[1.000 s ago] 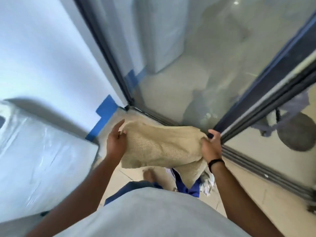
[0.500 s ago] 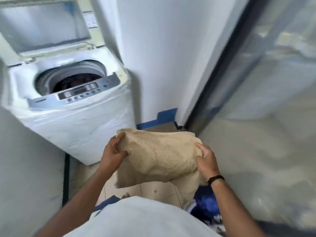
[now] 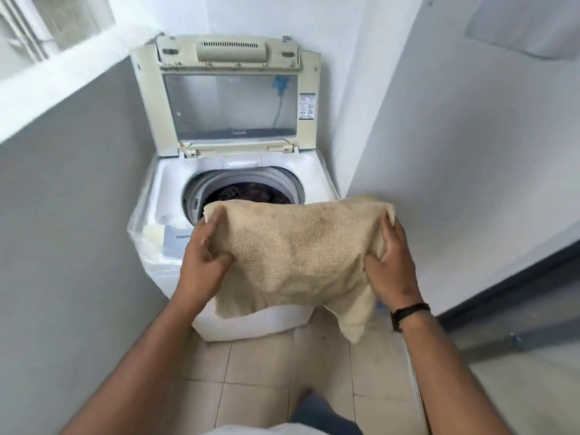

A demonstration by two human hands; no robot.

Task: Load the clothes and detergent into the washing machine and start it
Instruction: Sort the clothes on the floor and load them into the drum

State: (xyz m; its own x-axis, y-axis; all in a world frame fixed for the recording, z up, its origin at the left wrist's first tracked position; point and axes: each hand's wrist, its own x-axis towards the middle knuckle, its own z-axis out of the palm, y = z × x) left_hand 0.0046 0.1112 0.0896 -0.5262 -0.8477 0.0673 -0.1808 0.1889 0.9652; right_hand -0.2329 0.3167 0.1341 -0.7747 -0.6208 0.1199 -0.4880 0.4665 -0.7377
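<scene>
Fingers (image 3: 211, 229) of the left hand (image 3: 202, 259) curl over the near left edge of a beige towel (image 3: 298, 255), thumb pressed in from the side, so that corner is pinched. Across from it the right hand (image 3: 389, 265) grips the opposite end the same way, fingers wrapped round bunched cloth. Between the two the towel hangs stretched and slack at the bottom, one loose corner dangling low on the right side.

It is held in front of a top-loading washing machine (image 3: 163, 196), just short of the drum opening (image 3: 248, 191), where dark clothes (image 3: 251, 196) already lie. The lid (image 3: 230, 102) stands propped fully back.

To load it well, I would carry the towel forward over the drum, gather the trailing corner inward so it cannot catch on the rim, and release both ends together. No detergent shows in view.
</scene>
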